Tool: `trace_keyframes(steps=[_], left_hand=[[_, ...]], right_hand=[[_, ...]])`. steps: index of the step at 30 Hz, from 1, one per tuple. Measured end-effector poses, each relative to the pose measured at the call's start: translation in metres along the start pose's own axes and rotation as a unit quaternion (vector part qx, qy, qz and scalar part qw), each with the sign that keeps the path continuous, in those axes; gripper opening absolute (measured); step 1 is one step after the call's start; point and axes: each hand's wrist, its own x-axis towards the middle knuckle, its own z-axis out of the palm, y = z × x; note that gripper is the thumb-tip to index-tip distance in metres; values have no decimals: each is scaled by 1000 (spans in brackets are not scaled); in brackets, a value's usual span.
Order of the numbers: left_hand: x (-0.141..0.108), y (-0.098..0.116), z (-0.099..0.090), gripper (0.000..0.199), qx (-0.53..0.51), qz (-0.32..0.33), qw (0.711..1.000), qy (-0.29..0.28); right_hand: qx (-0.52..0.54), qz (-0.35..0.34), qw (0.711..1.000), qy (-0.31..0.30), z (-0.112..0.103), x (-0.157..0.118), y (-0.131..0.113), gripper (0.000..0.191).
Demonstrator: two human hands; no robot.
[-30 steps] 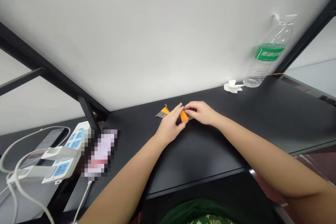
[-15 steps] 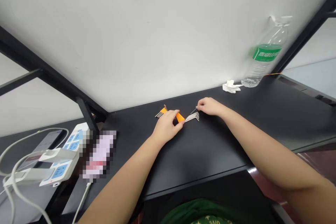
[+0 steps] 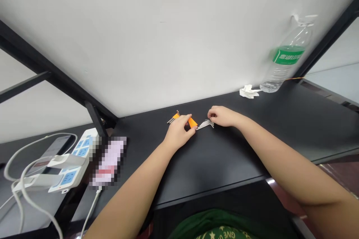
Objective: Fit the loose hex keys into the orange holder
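Observation:
On the black desktop, my left hand (image 3: 177,133) grips an orange holder (image 3: 192,122) between thumb and fingers, covering its middle. A row of L-shaped hex keys (image 3: 206,124) lies at the holder's right end, bent ends pointing right. More metal pieces (image 3: 171,120) stick out past the holder's left end. My right hand (image 3: 222,115) is closed in a pinch on a thin hex key, just above the row's bent ends. Its fingertips hide most of that key, and I cannot tell whether it touches the others.
A clear plastic bottle (image 3: 288,55) with a green label stands against the wall at right, beside a crumpled white tissue (image 3: 249,92). To the left are a phone (image 3: 110,161) on a cable, a white power strip (image 3: 80,157) with plugs, and a black metal frame (image 3: 97,119).
My right hand has moved slightly left and down, bringing the pinched hex key to the row of keys. The left hand stays on the orange holder. The view has shifted a little.

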Motion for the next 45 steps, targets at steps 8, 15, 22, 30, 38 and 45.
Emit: trace_keyframes(steps=[8,15,22,30,38,45], left_hand=[[1,-1,0,49,-8,4,1000,23],[0,0,0,51,-34,11,999,3],[2,-3,0,49,-43,19,999,27],[4,-9,-1,50,-35,-29,994,95],[2,-4,-3,49,-38,-15,994,104],[2,-3,-3,49,-46,-7,993,112]], right_hand=[[-23,-39,999,21,-6,-8,-11,19],[-107,-91,989,-38,-9,-17,-27,13],[-154,-78,983,-60,-1,-21,-40,8],[47,-127,990,34,-16,-22,-34,17],[111,-150,975,120,-19,-22,-31,21],[113,-164,969,143,-21,-23,-31,22]])
